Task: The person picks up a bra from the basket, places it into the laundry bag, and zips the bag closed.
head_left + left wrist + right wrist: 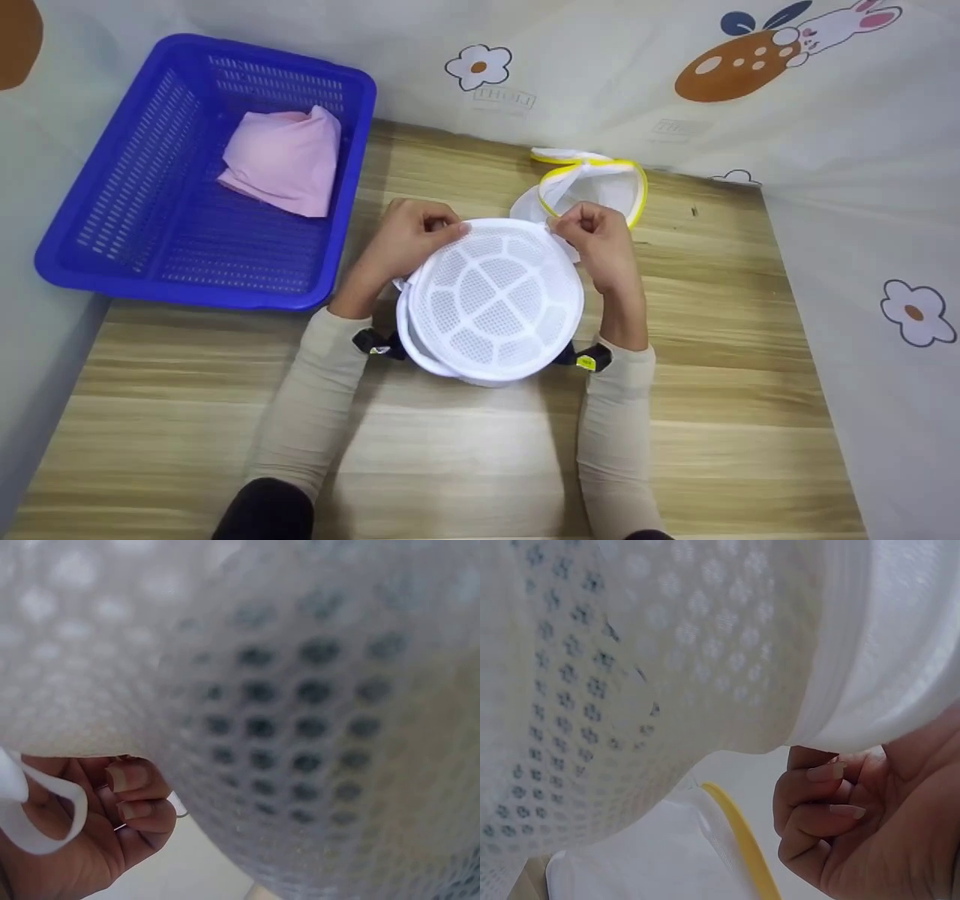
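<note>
A round white mesh laundry bag [499,296] is held over the table, its ribbed, disc-shaped end facing up toward the head camera. My left hand [415,238] pinches its rim at the far left, thumb on top. At the far right of the rim, my right hand [602,244] pinches the edge between thumb and curled fingers. Honeycomb mesh [300,712] fills most of the left wrist view, with a white strap loop [75,817] beside the left fingers. In the right wrist view the mesh wall [697,630] hangs below a smooth white rim.
Behind the bag lies a second white mesh bag with yellow trim [639,196], close to the patterned curtain [600,97]. A blue plastic basket [56,259] stands at the left, holding a folded pink cloth [289,161]. The wooden table [720,360] extends to the right.
</note>
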Motion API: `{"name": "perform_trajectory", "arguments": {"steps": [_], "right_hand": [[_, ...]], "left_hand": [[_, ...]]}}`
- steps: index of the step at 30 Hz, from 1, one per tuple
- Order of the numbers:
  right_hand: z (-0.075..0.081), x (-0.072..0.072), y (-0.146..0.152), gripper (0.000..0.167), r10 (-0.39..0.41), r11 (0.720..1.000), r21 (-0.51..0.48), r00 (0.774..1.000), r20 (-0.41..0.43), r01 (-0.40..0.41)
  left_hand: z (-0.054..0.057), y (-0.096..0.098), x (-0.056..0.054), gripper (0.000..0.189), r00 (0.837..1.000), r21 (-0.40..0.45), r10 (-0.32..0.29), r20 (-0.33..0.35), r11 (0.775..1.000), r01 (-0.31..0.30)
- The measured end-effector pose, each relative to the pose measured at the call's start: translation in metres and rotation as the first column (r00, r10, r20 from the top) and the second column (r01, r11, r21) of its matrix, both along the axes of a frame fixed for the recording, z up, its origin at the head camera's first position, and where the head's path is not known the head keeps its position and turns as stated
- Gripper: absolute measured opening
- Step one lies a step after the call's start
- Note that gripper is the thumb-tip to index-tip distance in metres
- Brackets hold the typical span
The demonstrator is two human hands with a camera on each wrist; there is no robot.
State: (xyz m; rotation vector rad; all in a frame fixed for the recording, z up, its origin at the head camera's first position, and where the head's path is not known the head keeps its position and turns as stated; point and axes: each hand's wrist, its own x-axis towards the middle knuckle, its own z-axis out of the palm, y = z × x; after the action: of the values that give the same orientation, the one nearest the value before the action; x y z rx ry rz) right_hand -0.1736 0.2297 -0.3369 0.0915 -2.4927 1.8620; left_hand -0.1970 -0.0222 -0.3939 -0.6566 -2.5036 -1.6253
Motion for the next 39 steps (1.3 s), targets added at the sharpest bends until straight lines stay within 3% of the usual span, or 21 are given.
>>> {"name": "perform_trajectory", "arguments": {"steps": [7, 23, 31, 39], "right_hand": [[-0.017, -0.009, 0.010, 0.016, -0.005, 1.000, -0.018, 1.000, -0.016, 0.005], [-0.018, -0.010, 0.013, 0.015, -0.013, 1.000, 0.003, 1.000, -0.027, 0.013], [-0.017, -0.008, 0.012, 0.017, -0.014, 1.000, -0.027, 1.000, -0.022, 0.013], [-0.016, -0.008, 0.014, 0.015, -0.009, 1.000, 0.022, 1.000, -0.011, 0.009]], "left_hand": [[0.000, 0.000, -0.001, 0.018, 1.000, 0.000, 0.000, 0.001, 1.000, 0.000], [0.000, -0.002, -0.001, 0.015, 1.000, 0.011, 0.018, 0.016, 1.000, -0.018], [0.000, -0.003, -0.001, 0.016, 1.000, 0.006, 0.013, -0.016, 1.000, -0.013], [0.001, -0.002, -0.001, 0.017, 1.000, 0.014, 0.011, 0.001, 1.000, -0.011]]}}
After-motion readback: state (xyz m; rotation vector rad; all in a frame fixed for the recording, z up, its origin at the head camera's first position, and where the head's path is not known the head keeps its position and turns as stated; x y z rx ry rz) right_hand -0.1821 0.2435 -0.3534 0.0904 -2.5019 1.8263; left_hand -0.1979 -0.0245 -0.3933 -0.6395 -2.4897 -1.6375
